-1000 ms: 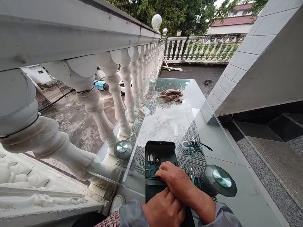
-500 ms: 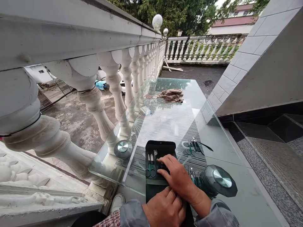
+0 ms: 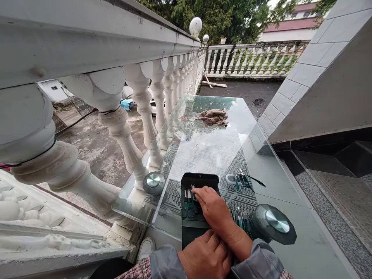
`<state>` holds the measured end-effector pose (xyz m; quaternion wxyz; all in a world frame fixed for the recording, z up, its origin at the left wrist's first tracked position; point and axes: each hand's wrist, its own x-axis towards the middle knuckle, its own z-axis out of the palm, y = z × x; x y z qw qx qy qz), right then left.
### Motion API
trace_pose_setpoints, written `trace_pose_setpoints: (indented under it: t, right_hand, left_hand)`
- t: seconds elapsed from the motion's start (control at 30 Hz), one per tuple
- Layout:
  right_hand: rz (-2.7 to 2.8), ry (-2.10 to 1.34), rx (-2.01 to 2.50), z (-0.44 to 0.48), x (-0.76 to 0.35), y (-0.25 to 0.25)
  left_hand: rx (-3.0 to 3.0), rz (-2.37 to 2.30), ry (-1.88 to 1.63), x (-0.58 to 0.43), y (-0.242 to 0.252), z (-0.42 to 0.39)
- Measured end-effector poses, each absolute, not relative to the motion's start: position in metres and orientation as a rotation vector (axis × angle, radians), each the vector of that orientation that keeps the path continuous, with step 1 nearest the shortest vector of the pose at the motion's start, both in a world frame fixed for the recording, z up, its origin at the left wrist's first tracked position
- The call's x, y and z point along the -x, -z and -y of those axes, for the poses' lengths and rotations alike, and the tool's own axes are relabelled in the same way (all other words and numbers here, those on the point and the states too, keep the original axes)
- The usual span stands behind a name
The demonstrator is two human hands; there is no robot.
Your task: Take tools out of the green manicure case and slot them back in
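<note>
A black manicure case [image 3: 200,178] lies unfolded on the glass table, its lower flap dark green. Small scissors [image 3: 187,210] with green handles and slim metal tools [image 3: 188,195] sit in its left side. My right hand [image 3: 216,211] reaches over the case, thumb and fingertips closed at a silver nail clipper [image 3: 193,186] near the top; the hand covers most of the case's right side. Lower down, my left hand [image 3: 203,254] has its fingers curled over the case's near part, against my right wrist. What lies beneath those fingers is hidden.
On the glass table [image 3: 209,155], more scissors and clippers [image 3: 240,181] lie right of the case, with several slim tools [image 3: 241,217] nearer me. Round metal-topped supports [image 3: 274,221] show at both sides. A brown cloth [image 3: 213,117] lies farther back. A white balustrade [image 3: 113,124] runs along the left.
My right fingertips have moved slightly up the case, onto the nail clipper's upper end. My left hand stays over the near part. The whole view has shifted a little.
</note>
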<state>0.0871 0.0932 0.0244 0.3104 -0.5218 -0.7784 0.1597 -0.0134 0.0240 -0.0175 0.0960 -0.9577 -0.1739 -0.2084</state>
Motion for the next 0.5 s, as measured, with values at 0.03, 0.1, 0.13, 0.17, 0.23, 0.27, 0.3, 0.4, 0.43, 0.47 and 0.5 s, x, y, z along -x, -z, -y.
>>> trace_pose_setpoints:
  t: [0.03, 0.1, 0.13, 0.17, 0.23, 0.27, 0.3, 0.4, 0.43, 0.47, 0.5]
  right_hand:
    - [2.136, -0.323, 1.385, -0.093, -0.085, -0.025]
    - [2.266, -0.201, 1.410, -0.092, -0.082, -0.026]
    - [2.310, -0.162, 1.421, -0.092, -0.080, -0.027]
    - [2.340, -0.127, 1.431, -0.091, -0.078, -0.028]
    - [2.356, -0.065, 1.450, -0.091, -0.075, -0.027]
    - [2.342, -0.041, 1.456, -0.091, -0.074, -0.026]
    - [2.316, -0.024, 1.456, -0.091, -0.073, -0.024]
    - [2.203, 0.014, 1.388, -0.090, -0.074, -0.020]
    - [2.168, 0.025, 1.347, -0.089, -0.075, -0.020]
    - [2.142, 0.034, 1.302, -0.088, -0.077, -0.021]
    - [2.120, 0.045, 1.255, -0.087, -0.079, -0.023]
  left_hand:
    - [2.844, 0.511, 0.632, 0.013, 0.017, -0.024]
    - [2.836, 0.505, 0.655, 0.014, 0.016, -0.025]
    - [2.829, 0.505, 0.665, 0.014, 0.017, -0.025]
    - [2.822, 0.508, 0.678, 0.014, 0.017, -0.025]
    - [2.817, 0.515, 0.707, 0.015, 0.019, -0.025]
    - [2.815, 0.518, 0.719, 0.015, 0.020, -0.025]
    - [2.813, 0.518, 0.728, 0.015, 0.021, -0.024]
    - [2.804, 0.519, 0.732, 0.014, 0.019, -0.024]
    - [2.802, 0.520, 0.732, 0.014, 0.018, -0.024]
    - [2.803, 0.523, 0.729, 0.014, 0.017, -0.024]
    - [2.805, 0.526, 0.723, 0.013, 0.016, -0.024]
